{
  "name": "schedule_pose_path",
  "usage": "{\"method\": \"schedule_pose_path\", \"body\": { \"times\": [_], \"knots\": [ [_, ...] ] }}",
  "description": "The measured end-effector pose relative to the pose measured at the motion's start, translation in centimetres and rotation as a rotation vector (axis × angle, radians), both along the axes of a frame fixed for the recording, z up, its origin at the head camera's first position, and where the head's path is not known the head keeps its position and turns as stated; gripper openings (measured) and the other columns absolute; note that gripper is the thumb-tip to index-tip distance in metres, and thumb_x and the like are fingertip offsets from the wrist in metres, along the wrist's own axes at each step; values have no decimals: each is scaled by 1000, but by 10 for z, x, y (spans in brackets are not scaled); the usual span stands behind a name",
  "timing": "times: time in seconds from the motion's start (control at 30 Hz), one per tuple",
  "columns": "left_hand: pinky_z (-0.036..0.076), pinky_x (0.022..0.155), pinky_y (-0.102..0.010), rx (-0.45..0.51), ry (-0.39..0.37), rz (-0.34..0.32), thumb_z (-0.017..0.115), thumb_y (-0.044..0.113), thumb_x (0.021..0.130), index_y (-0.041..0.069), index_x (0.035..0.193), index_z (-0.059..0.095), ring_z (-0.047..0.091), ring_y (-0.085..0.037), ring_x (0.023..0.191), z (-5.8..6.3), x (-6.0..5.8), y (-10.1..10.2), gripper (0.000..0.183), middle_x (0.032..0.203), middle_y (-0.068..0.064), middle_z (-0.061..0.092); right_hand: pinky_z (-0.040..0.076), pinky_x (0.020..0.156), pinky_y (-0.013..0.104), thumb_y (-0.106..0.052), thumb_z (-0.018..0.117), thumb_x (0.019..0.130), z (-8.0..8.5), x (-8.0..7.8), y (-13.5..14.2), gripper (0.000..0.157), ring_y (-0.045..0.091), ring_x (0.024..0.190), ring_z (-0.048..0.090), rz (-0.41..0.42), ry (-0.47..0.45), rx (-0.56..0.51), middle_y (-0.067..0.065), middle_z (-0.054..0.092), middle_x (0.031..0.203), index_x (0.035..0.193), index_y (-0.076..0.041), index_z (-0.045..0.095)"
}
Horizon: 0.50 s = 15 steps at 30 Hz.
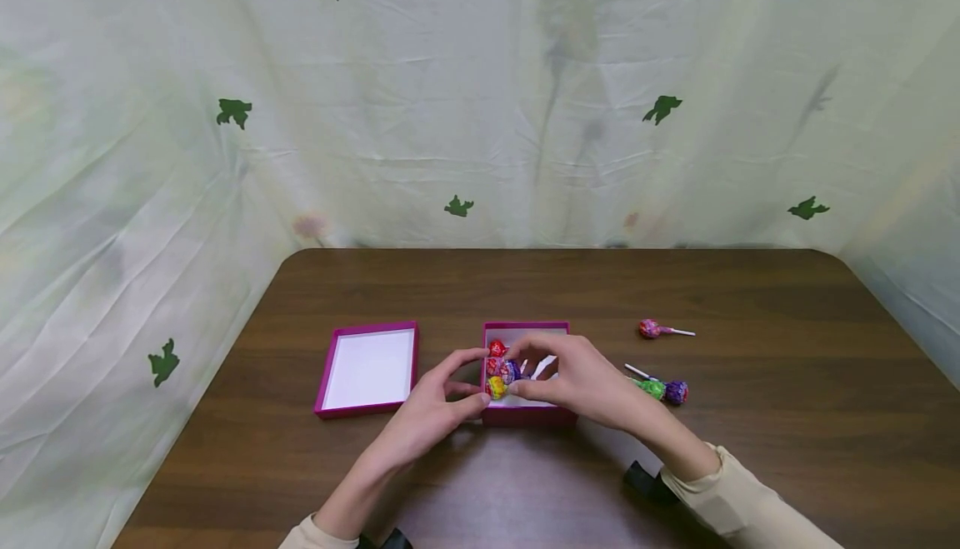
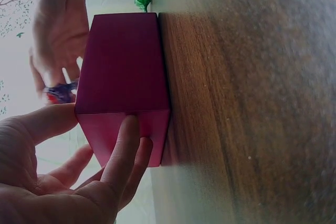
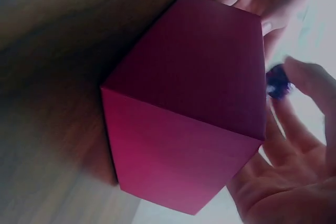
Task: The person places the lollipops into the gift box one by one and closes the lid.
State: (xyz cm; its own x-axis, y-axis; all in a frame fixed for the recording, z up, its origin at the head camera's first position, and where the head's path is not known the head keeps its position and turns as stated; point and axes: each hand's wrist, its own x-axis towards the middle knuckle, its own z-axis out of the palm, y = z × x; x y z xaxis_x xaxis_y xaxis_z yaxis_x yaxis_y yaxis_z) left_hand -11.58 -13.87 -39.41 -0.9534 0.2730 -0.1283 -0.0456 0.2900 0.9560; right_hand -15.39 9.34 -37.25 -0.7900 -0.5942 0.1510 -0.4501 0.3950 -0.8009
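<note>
Right hand [image 1: 564, 372] is over the box [image 1: 529, 418], thumb and fingertips drawn together on a purple-blue lollipop [image 3: 279, 81]; we read this as a pinch, its head between the tips in the right wrist view. Left hand [image 1: 444, 391] has fingers apart, resting against the box's left wall, thumb at the near left top corner; we see nothing in its grasp.

Key relation, in our judgement: the pinched head sits left of the right palm, at the left half of the box's open top. White sticks show by the right fingers; the long axis of the pinched piece seems to run left-right, head leftward, but the hand hides most of it and we cannot confirm. Both sets of fingertips are near it; only the right ones grip.

Beside it, along the left wall, we note red-wrapped lollipops [image 1: 497, 348] and a yellow lollipop [image 1: 497, 387]. We judge sideways room tightest on that side, between wall and neighbours; the right half is partly masked by the hand.

Outside: lid [image 1: 373, 370] lies left of the box, inner face up, apart from it. To the right, a pink lollipop [image 1: 649, 329] lies alone, stick pointing right; nearer us, a green lollipop [image 1: 651, 389] and a purple lollipop [image 1: 677, 392] lie side by side. Bare table [image 1: 600, 307] separates these from the box, leaving passage over its right rim.
</note>
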Motion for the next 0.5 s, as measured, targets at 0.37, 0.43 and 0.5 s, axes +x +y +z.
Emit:
{"method": "schedule_pose_path", "body": {
  "times": [0.37,0.43,0.5],
  "knots": [
    [52,78,-35,33,7,-18,70,12,91,18,141,51,62,-26,110,-2,0,-1,54,145,-9,47,50,69,29,-12,80,80,-4,-11,-14,22,8,81,63,50,19,224,-16,65,85,94,-26,68],
    [52,78,-35,36,7,-18,70,13,90,18,141,51,62,-26,110,-2,0,-1,54,145,-9,46,51,69,28,-12,80,80,-4,-14,-17,22,8,80,63,66,24,244,-15,65,86,93,-24,69],
    [52,78,-35,36,7,-18,71,13,90,19,141,51,62,-26,110,-2,0,-1,54,145,-8,46,51,70,28,-11,81,79,-4,-16,-18,22,7,79,64,81,25,258,-15,66,87,93,-22,69]
  ]
}}
